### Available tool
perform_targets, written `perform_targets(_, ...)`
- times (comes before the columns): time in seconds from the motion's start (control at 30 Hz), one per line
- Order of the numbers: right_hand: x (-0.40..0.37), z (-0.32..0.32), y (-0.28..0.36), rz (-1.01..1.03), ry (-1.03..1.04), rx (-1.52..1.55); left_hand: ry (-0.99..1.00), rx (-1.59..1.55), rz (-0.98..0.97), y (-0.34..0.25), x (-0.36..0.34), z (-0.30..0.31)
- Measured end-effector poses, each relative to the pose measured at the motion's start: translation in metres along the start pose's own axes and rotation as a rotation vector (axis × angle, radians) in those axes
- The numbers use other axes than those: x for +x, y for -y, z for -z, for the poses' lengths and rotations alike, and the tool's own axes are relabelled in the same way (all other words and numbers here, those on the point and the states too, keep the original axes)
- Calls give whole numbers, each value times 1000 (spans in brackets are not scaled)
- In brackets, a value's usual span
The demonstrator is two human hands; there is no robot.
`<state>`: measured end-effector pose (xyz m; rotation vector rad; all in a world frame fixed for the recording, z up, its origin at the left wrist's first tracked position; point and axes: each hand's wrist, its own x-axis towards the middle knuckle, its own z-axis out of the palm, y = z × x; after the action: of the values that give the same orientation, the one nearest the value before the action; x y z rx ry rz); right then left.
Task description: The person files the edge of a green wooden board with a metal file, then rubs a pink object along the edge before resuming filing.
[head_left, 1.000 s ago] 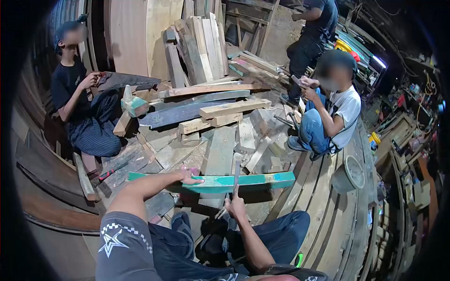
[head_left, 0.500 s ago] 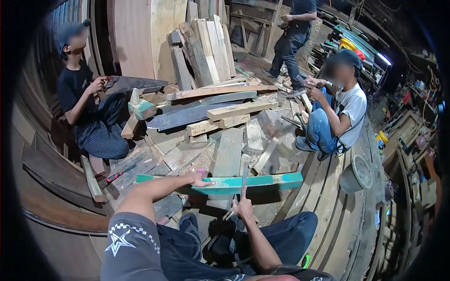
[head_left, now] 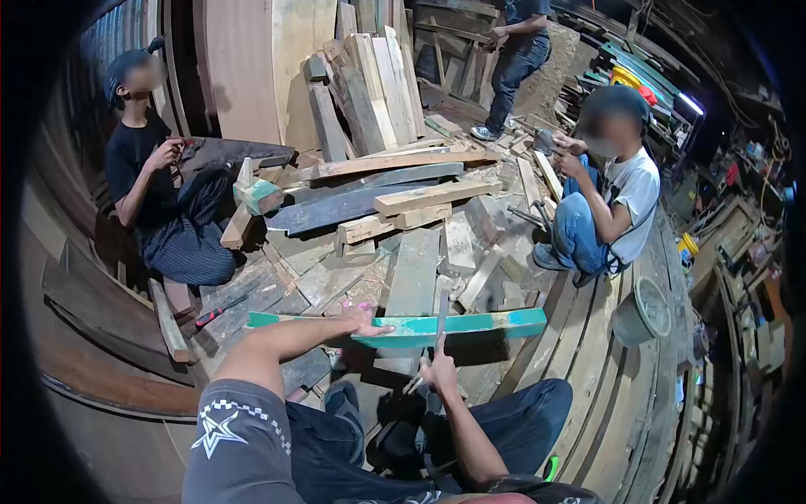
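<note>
A teal-painted wooden beam (head_left: 470, 326) lies crosswise in front of me above my knees. My left hand (head_left: 366, 322) grips it left of its middle, with the fingers over the top edge. My right hand (head_left: 438, 370) is closed round the lower end of a narrow flat tool (head_left: 442, 315), which stands nearly upright across the beam's near side. Whether its blade is a file or a chisel I cannot tell. Under and behind the beam lie a wide board (head_left: 411, 269) and wood scraps.
One person (head_left: 180, 202) sits at the left with a saw (head_left: 227, 153); another (head_left: 617, 202) squats at the right, and a third (head_left: 516, 67) stands behind. Stacked timber (head_left: 361, 197), a grey bucket (head_left: 642, 312) and a red-handled tool (head_left: 210, 317) surround the work spot.
The standing person at the back has shifted left, with the feet placed differently. The whole view has moved slightly. My hands keep their places on the beam and tool.
</note>
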<state>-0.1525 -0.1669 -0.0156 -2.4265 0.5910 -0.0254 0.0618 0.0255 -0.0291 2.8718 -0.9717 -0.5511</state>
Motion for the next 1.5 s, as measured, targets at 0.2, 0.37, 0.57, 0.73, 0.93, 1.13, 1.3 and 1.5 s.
perform_targets(0.2, 0, 0, 0, -6, 10, 15, 285, -37, -23, 0, -15, 37)
perform_targets(0.37, -1, 0, 1, 5, 9, 1, 412, -81, -32, 18, -2, 22)
perform_targets(0.57, -1, 2, 3, -8, 19, 9, 340, -100, -192, 24, -16, 33)
perform_targets(0.73, -2, 3, 4, -4, 22, -20, 335, -47, -328, 25, -22, 40)
perform_targets(0.93, -1, -3, 0, 52, -43, -13, 176, -31, -421, 39, -9, 16)
perform_targets(1.13, -1, -2, 0, 57, -26, 33, 235, 60, -388, 34, -12, 24)
perform_targets(1.3, -3, 4, 6, 18, 3, 21, 198, 76, -415, 32, -14, 26)
perform_targets(1.5, 1, -3, -1, 51, -35, 11, 208, -3, -410, 39, -7, 14)
